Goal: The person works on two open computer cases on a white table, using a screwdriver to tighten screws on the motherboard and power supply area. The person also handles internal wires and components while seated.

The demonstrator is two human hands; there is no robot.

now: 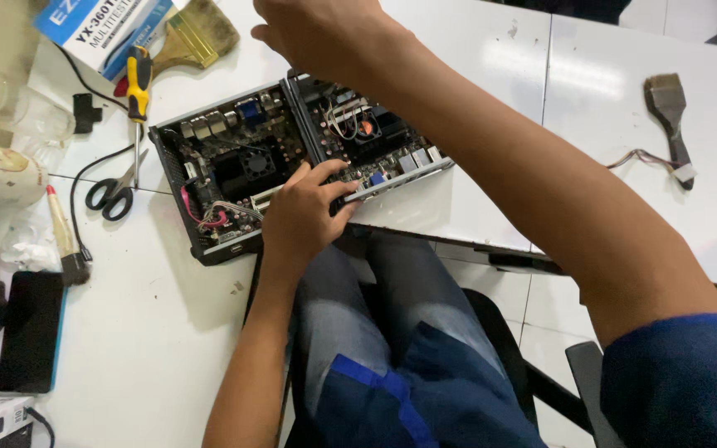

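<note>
Two small open computer units sit side by side at the table's corner: a black one (226, 170) with a fan on its board, and to its right a silver-edged one (375, 145) with a red-centred fan. My left hand (304, 217) rests at the near edge between them, fingers on the silver unit's front rim and board. My right hand (317, 33) reaches across above the far edge of both units, its back toward me; whether it holds anything is hidden.
A yellow-handled screwdriver (137, 83), black scissors (112, 195), a wide paintbrush (197, 33) and a blue-white box (101, 29) lie at the upper left. A dark phone (31, 332) lies at the left. Another brush (670, 116) with a wire bundle lies at the right. My knees are under the table edge.
</note>
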